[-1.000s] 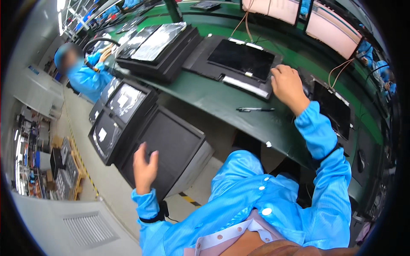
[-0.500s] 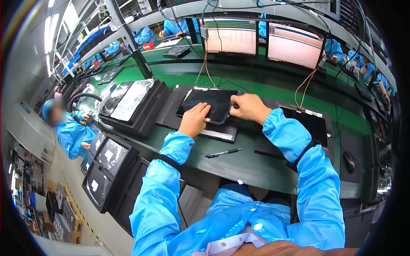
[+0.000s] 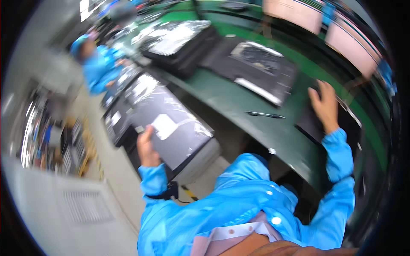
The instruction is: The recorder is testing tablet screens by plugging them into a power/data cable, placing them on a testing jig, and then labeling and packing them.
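Observation:
At the left, my left hand grips the edge of a large flat grey panel in clear shiny film with a white label; its thumb side shows and the other fingers are hidden. The panel is tilted above the dark tray beside the bench. My right hand is open, fingers stretched out, over the left edge of a black flat panel at the bench's right; whether it touches cannot be told. Between the hands a black mat bears a dark glossy flat piece with a white strip along its near edge.
A pen lies on the green bench near its front edge. Film-covered panels sit in a black tray at the back left. Two monitors stand behind. A co-worker in blue is at the far left.
My view has swung left and is blurred. My left hand has left the dark panel on the mat and moved to the film-wrapped panel. My right hand has moved right, its fingers now spread.

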Demonstrator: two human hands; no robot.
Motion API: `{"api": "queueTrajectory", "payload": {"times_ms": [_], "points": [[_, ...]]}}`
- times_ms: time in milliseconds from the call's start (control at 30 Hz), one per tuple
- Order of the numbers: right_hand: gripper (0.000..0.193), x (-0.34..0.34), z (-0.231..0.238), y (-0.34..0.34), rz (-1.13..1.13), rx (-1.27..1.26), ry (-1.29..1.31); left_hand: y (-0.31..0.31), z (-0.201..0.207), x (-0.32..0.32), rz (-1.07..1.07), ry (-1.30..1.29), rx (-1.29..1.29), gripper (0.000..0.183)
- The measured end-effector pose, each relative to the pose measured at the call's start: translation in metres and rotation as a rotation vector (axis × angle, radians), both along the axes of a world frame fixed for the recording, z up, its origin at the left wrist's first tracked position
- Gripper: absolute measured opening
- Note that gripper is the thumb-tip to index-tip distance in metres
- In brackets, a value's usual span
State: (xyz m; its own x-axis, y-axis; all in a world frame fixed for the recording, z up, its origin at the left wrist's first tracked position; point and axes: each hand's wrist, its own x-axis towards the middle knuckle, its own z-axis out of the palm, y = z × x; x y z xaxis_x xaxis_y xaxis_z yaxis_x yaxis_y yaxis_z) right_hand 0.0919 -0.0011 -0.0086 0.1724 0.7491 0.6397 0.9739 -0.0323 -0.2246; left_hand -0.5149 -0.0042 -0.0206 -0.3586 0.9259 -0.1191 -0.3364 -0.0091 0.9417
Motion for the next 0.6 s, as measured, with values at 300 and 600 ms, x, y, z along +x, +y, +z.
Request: {"api": "queueTrajectory", "payload": {"times_ms": [300,600], "points": [[0.053,0.006,-0.033,0.014,-0.091,-0.188,0.060,0.012,-0.146,-0.084,0.009,-0.251,-0.302,0.037],[0.045,-0.001,-0.026,0.008,0.015,-0.055,-0.011,0.060,-0.151,-0.066,-0.200,-0.173,-0.243,0.033]]}}
